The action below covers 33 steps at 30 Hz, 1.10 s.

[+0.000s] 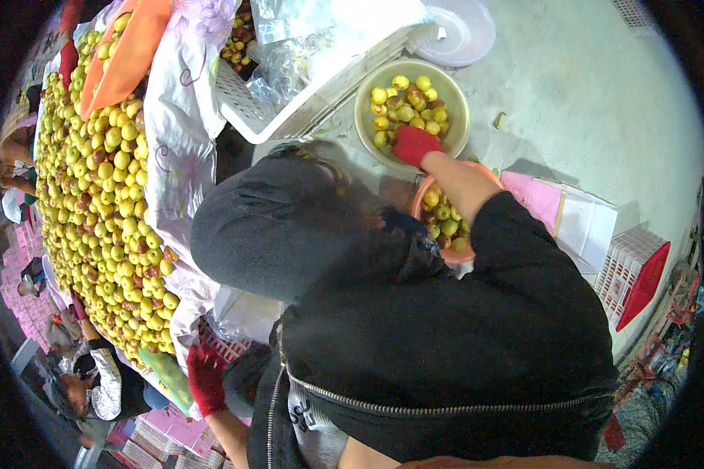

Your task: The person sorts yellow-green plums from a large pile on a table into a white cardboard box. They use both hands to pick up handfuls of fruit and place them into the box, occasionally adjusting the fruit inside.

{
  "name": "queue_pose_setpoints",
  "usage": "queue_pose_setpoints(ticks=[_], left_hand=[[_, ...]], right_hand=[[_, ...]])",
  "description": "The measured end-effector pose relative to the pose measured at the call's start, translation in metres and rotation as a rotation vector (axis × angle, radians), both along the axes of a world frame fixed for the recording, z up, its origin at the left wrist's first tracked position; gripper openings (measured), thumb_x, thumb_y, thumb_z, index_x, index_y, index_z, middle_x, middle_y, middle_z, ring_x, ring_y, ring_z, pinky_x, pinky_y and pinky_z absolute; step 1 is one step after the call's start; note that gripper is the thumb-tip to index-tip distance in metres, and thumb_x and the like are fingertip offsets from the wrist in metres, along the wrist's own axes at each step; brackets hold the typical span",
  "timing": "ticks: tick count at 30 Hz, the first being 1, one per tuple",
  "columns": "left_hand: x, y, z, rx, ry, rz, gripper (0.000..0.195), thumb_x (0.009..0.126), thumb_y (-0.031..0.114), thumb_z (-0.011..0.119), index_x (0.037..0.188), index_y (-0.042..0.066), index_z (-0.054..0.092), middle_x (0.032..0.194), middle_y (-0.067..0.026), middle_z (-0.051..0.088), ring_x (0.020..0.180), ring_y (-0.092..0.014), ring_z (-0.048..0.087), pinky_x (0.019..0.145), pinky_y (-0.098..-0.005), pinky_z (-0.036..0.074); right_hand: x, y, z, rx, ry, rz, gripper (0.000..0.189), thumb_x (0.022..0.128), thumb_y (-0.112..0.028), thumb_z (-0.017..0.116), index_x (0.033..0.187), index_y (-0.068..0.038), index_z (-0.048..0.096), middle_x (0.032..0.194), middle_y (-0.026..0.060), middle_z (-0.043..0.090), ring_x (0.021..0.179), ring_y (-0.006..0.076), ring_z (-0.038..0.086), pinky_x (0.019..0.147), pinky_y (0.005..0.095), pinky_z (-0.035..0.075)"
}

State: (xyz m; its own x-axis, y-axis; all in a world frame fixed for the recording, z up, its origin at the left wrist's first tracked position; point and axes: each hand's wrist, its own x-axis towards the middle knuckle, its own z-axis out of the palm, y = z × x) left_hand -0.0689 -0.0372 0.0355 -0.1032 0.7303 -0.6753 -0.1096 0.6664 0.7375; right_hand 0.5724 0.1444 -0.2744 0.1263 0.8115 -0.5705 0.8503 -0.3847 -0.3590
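Observation:
My right hand (415, 146), in a red glove, reaches into a pale round basin (362, 111) of yellow-green jujubes (406, 113). Its fingertips are down among the fruit, so whether they grip one is hidden. Partly under my right forearm stands an orange basin (418, 199) with more jujubes (446, 220). My left hand (207, 378), also red-gloved, is at the edge of a whitish cloth (179, 193) beside a large heap of jujubes (111, 217). A green plastic piece (167, 378) lies next to it. What those fingers hold cannot be made out.
An orange scoop-like container (126, 58) with jujubes rests on the heap. A white crate (249, 126) holds clear plastic film (293, 70). To the right are a pink-and-white box (581, 217) and a red-and-white crate (630, 275). Another person's gloved hand (68, 61) touches the heap's far end.

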Motion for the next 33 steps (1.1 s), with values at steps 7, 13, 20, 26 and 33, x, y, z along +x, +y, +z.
queue_pose_setpoints(ticks=[7, 13, 20, 26, 33], left_hand=[[-0.118, -0.091, -0.017, -0.459, 0.426, 0.401, 0.056, 0.096, 0.042, 0.051, 0.138, 0.005, 0.046, 0.131, -0.0129, 0.057, 0.118, -0.030, 0.055, 0.097, -0.0432, 0.044], [-0.092, -0.109, -0.012, -0.388, 0.272, 0.377, 0.053, 0.094, 0.044, 0.053, 0.129, 0.005, 0.057, 0.122, -0.0119, 0.063, 0.108, -0.027, 0.060, 0.094, -0.0393, 0.045], [-0.051, -0.129, 0.010, -0.403, 0.361, 0.502, 0.054, 0.089, 0.041, 0.060, 0.127, 0.003, 0.057, 0.112, -0.0116, 0.067, 0.100, -0.026, 0.062, 0.091, -0.0369, 0.046], [-0.039, -0.135, 0.020, -0.378, 0.365, 0.536, 0.057, 0.090, 0.043, 0.059, 0.130, 0.002, 0.055, 0.114, -0.0119, 0.066, 0.101, -0.025, 0.062, 0.092, -0.0364, 0.046], [-0.049, -0.115, 0.008, -0.399, 0.231, 0.445, 0.056, 0.091, 0.047, 0.055, 0.119, -0.001, 0.062, 0.108, -0.0133, 0.069, 0.098, -0.027, 0.064, 0.092, -0.0374, 0.046]], right_hand=[[0.083, -0.047, -0.004, 0.068, 0.138, -0.395, 0.038, 0.081, -0.033, 0.061, 0.106, -0.004, 0.065, 0.105, 0.0224, 0.066, 0.094, 0.0392, 0.064, 0.083, 0.0469, 0.051], [0.040, 0.037, -0.016, 0.136, -0.042, 0.327, 0.028, 0.085, -0.025, 0.060, 0.104, -0.005, 0.062, 0.105, 0.0194, 0.066, 0.093, 0.0336, 0.065, 0.075, 0.0414, 0.053], [0.015, 0.104, -0.010, -0.071, -0.245, 0.179, 0.037, 0.085, -0.025, 0.057, 0.117, -0.007, 0.059, 0.120, 0.0189, 0.063, 0.112, 0.0354, 0.060, 0.093, 0.0423, 0.048], [0.037, 0.086, 0.002, 0.077, -0.106, 0.001, 0.054, 0.080, -0.029, 0.065, 0.129, -0.007, 0.053, 0.119, 0.0173, 0.063, 0.102, 0.0300, 0.065, 0.086, 0.0413, 0.051], [0.085, 0.010, 0.040, -0.122, 0.622, -0.673, 0.042, 0.090, -0.037, 0.060, 0.126, -0.016, 0.052, 0.098, 0.0050, 0.064, 0.074, 0.0163, 0.061, 0.057, 0.0323, 0.051]])
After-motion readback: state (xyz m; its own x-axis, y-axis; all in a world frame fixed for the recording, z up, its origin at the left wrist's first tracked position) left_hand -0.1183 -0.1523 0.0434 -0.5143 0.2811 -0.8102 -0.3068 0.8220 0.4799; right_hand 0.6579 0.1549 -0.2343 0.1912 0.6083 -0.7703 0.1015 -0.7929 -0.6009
